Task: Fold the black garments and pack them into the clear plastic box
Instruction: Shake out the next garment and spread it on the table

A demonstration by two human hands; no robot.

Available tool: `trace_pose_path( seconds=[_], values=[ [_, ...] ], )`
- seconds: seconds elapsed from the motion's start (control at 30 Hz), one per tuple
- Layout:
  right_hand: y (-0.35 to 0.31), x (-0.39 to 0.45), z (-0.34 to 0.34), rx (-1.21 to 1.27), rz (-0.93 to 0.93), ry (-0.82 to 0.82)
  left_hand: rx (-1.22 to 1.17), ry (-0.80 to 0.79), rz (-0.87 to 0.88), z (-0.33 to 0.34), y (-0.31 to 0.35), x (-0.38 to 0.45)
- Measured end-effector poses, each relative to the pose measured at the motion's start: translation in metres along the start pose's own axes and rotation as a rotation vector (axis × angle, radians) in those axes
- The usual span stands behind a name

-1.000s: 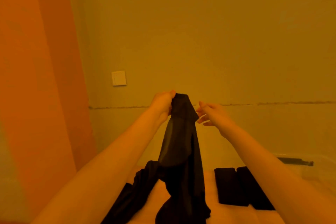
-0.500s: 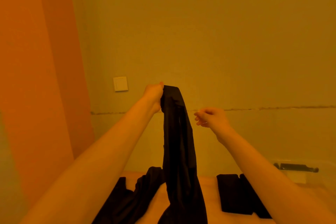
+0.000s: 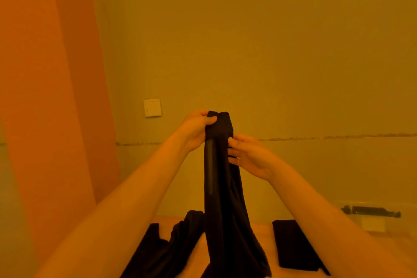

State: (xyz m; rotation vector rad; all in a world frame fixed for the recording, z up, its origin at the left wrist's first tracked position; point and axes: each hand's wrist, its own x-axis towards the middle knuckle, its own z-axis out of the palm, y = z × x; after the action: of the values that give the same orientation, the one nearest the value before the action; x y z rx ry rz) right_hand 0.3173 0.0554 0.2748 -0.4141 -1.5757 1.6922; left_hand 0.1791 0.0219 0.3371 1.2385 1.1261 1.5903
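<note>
A long black garment (image 3: 223, 198) hangs in front of me, held up at its top end. My left hand (image 3: 196, 128) pinches that top edge, thumb over the cloth. My right hand (image 3: 246, 156) grips the garment just below, fingers curled into its right side. The lower part trails down to the table. A loose heap of black garments (image 3: 167, 246) lies at the lower left. A folded black garment (image 3: 293, 244) lies flat at the lower right. The clear plastic box (image 3: 370, 216), with a dark latch on its side, stands at the far right, partly behind my right forearm.
The wooden table (image 3: 261, 235) runs up to a plain wall close ahead. An orange curtain (image 3: 45, 97) hangs along the left side. A light switch (image 3: 152, 107) sits on the wall beside it.
My right hand, free and apart from the cloth earlier, has moved left and closed on the garment below my left hand. My left hand keeps holding the top.
</note>
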Motion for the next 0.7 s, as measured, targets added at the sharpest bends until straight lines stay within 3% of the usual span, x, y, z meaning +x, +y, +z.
trace_pose_path(
  seconds=[0.07, 0.23, 0.3, 0.47, 0.7],
  values=[
    [0.008, 0.0, 0.001, -0.097, 0.05, -0.069, 0.009, 0.013, 0.011, 0.0, 0.003, 0.0],
    [0.038, -0.002, -0.008, -0.811, 0.196, -0.23, 0.003, 0.074, 0.018, -0.008, 0.013, -0.001],
    [0.043, -0.007, -0.02, -0.944, 0.233, -0.307, 0.002, 0.109, 0.031, -0.019, 0.015, 0.001],
    [0.05, -0.017, -0.048, -0.844, 0.255, -0.295, -0.033, 0.191, 0.017, -0.044, 0.01, 0.003],
    [0.052, -0.01, -0.04, -0.344, 0.168, -0.267, -0.053, 0.173, 0.024, -0.039, -0.002, 0.006]
  ],
)
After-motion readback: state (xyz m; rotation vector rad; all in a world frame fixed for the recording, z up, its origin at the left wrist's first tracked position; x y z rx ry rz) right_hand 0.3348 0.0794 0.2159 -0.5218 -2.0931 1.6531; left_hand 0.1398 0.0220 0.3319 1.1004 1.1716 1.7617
